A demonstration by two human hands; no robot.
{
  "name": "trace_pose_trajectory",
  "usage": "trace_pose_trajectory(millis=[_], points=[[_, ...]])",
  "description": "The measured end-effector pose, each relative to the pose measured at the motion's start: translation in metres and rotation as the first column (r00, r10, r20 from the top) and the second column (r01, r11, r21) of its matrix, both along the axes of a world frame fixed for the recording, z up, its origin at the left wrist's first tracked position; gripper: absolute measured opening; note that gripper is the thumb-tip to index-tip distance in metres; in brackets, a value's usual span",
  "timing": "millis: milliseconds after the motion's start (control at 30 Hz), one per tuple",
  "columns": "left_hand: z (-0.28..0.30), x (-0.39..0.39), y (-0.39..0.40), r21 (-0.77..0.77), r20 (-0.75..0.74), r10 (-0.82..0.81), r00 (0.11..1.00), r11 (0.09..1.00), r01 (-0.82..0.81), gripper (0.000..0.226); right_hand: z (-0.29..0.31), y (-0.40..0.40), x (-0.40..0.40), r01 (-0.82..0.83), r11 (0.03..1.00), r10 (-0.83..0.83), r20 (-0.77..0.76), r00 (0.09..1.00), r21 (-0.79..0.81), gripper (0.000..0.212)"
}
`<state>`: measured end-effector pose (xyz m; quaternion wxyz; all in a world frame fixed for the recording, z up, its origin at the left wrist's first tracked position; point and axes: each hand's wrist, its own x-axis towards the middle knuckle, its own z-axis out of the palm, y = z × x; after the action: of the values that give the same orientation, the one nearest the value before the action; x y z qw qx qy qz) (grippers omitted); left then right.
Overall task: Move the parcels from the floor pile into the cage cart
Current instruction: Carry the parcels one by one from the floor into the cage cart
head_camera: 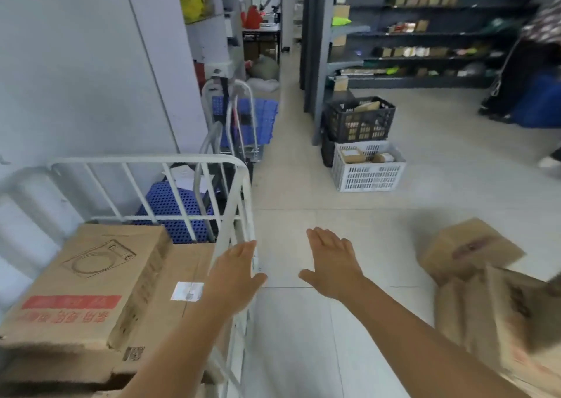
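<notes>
From the head view, both hands, the left hand [235,271] and the right hand [332,259], reach forward spread flat and holding nothing, between the white cage cart [194,164] already stacked with cardboard boxes [91,282] and the blurred floor pile of parcels [485,291] on the right.

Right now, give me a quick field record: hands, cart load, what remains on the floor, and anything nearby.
left hand: open, empty, beside the cart rail
right hand: open, empty, above bare floor
white metal cage cart: holds stacked brown cardboard boxes
floor pile of brown cardboard parcels: at the person's right, untouched
white plastic crate: on the floor ahead, black plastic crate behind it
</notes>
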<state>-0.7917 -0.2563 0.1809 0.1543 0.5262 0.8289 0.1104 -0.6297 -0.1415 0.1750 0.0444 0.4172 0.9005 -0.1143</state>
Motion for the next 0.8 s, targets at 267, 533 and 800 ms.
trace_pose_trajectory(millis=[267, 533, 800], points=[[-0.01, 0.116, 0.088, -0.024, -0.004, -0.33, 0.944, 0.944, 0.33, 0.072, -0.014, 0.032, 0.142, 0.302, 0.953, -0.302, -0.002, 0.953, -0.019, 0.086], [-0.021, 0.251, 0.156, -0.055, 0.004, -0.515, 0.857, 0.856, 0.514, 0.07, -0.033, 0.053, 0.29, 0.536, 0.842, -0.537, -0.02, 0.843, -0.059, 0.085], [-0.036, 0.365, 0.214, -0.092, 0.05, -0.631, 0.774, 0.769, 0.633, 0.069, -0.051, 0.073, 0.413, 0.707, 0.7, -0.712, -0.015, 0.702, -0.095, 0.086]])
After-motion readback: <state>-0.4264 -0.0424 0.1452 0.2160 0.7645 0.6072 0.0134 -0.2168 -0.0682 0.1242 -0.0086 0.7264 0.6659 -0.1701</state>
